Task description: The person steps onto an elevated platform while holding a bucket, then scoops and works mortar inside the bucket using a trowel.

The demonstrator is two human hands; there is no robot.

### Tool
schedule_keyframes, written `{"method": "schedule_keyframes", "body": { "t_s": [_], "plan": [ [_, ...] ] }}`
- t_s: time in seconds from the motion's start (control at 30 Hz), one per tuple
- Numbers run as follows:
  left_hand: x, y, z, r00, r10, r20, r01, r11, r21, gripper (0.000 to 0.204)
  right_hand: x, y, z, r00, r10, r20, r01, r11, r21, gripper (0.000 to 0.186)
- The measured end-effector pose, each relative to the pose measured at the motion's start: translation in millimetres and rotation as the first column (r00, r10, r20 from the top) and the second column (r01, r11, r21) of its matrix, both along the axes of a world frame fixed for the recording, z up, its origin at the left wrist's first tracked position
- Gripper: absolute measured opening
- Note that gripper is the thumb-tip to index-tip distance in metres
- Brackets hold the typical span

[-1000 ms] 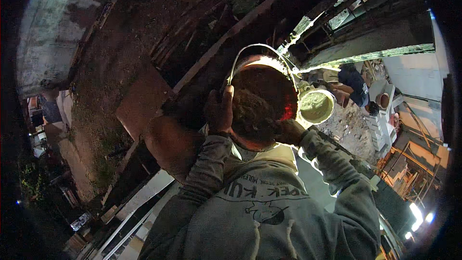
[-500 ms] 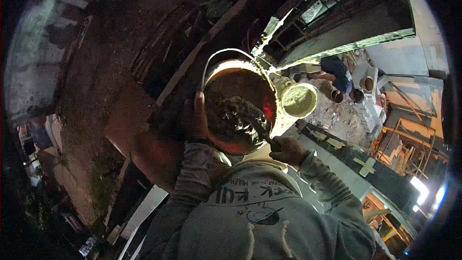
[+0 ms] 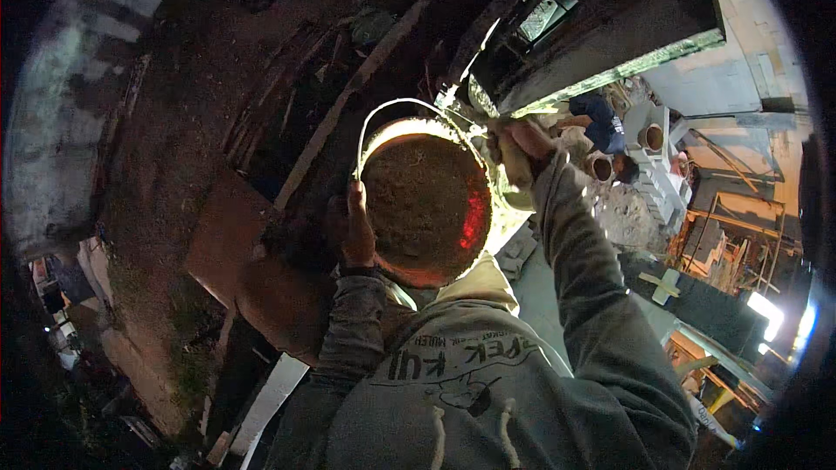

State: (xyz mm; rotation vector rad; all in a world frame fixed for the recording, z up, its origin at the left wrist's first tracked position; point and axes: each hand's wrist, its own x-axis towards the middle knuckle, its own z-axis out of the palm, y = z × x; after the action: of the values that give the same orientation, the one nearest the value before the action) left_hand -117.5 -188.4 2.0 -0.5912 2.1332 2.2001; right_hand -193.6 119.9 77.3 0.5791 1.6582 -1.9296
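Observation:
A round bucket (image 3: 427,209) with mortar inside hangs in front of my chest, lit brightly along its far rim. Its wire handle (image 3: 402,103) stands up over the far side. My left hand (image 3: 355,231) grips the bucket's left side, thumb up against the rim. Stretched out past the bucket's right side, my right hand (image 3: 527,146) is closed beside the end of a lit wall edge (image 3: 610,74). A trowel was in that hand a moment before; its blade cannot be made out clearly now. A second, pale bucket (image 3: 520,200) is mostly hidden under my right forearm.
Farther right, a person in a dark shirt (image 3: 599,122) bends near another bucket (image 3: 601,167) and pale blocks (image 3: 653,191). A long board (image 3: 348,100) runs diagonally on the dark left side. A bright lamp (image 3: 766,315) glows at the right.
My right hand has left the bucket and reached forward and right to the wall edge. The dark mortar heap that was on the trowel no longer shows over the bucket. My left hand keeps its grip.

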Motion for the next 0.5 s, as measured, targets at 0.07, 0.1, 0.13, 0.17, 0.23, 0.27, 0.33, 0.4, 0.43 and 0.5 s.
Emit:
{"method": "schedule_keyframes", "body": {
  "t_s": [0.07, 0.1, 0.13, 0.17, 0.23, 0.27, 0.33, 0.4, 0.43, 0.5],
  "plan": [
    [4, -2, -16, 1.000, 0.026, -0.015, -0.025, 0.998, 0.058, 0.048, 27, -8, 8, 0.986, -0.140, 0.088, 0.157, 0.962, -0.222, 0.023],
    [3, -2, -21, 0.999, 0.038, -0.026, -0.035, 0.996, 0.085, 0.049, 46, -14, 14, 0.985, -0.168, -0.033, 0.150, 0.942, -0.301, 0.025],
    [-1, -2, -23, 0.999, 0.044, -0.026, -0.041, 0.995, 0.092, 0.049, 52, -17, 19, 0.998, -0.051, -0.026, 0.046, 0.988, -0.148, 0.024],
    [-2, -3, -21, 0.998, 0.050, -0.027, -0.048, 0.994, 0.099, 0.049, 64, -20, 25, 0.999, 0.017, -0.033, -0.019, 0.996, -0.086, 0.023],
    [-15, -3, -9, 0.994, -0.088, 0.062, 0.057, 0.919, 0.391, 0.061, 83, -23, 37, 0.999, 0.027, -0.045, -0.036, 0.980, -0.196, 0.022],
    [-16, -4, 2, 0.994, -0.078, 0.078, 0.043, 0.925, 0.378, 0.061, 92, -21, 45, 0.938, 0.330, -0.107, -0.290, 0.915, 0.280, 0.021],
    [-19, -3, 31, 0.982, -0.041, 0.187, 0.085, 0.968, -0.236, 0.064, 106, -19, 58, 0.791, 0.611, -0.030, -0.430, 0.591, 0.683, 0.020],
    [-23, -7, 60, 0.865, -0.233, 0.445, 0.388, 0.872, -0.299, 0.070, 114, -19, 65, 0.555, 0.822, -0.127, -0.305, 0.343, 0.888, 0.021],
    [-27, -18, 75, 0.656, -0.468, 0.592, 0.610, 0.791, -0.049, 0.073, 112, -21, 65, 0.544, 0.826, -0.149, -0.292, 0.352, 0.889, 0.021],
    [-20, 12, 83, 0.942, -0.040, 0.333, 0.224, 0.815, -0.534, 0.071, 99, -27, 56, 0.448, 0.858, 0.250, -0.401, -0.057, 0.914, 0.033]
  ]
}}
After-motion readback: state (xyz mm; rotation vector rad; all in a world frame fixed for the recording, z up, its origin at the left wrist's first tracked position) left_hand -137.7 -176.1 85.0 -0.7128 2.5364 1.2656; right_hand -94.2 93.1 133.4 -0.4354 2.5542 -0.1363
